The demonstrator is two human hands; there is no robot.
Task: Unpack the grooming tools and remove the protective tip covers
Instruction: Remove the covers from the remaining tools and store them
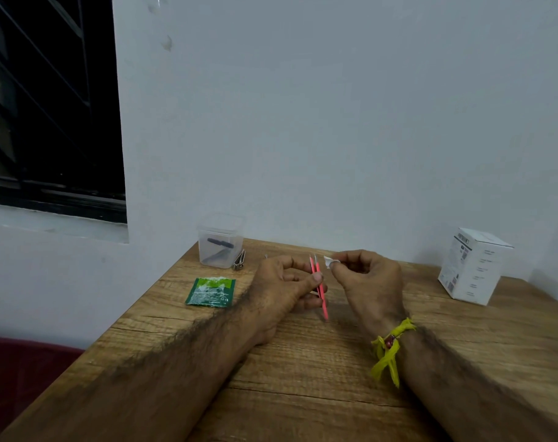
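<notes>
Your left hand (pixel 287 282) pinches the pink tweezers (pixel 319 285) between thumb and fingers about midway along their length, holding them just above the tabletop (pixel 303 393). The tweezers stand nearly upright, tilted slightly, with the two bare metal tips pointing to the far side and the closed end toward you. Your right hand (pixel 367 279) sits just right of the tips, apart from them, and pinches a small white tip cover (pixel 328 261) between thumb and forefinger. A yellow band (pixel 389 349) is tied round your right wrist.

To the left of your left hand, a green sachet (pixel 211 291) lies flat on the tabletop, its top edge torn. Farther off, at the far left corner against the wall, stands a clear plastic container (pixel 219 242) holding a dark tool; what that tool is cannot be told. Just right of the container's base rests a small metal nail clipper (pixel 239 260). Well apart on the far right of the tabletop stands a white printed box (pixel 474 266). A dark window (pixel 48 100) occupies the upper left.
</notes>
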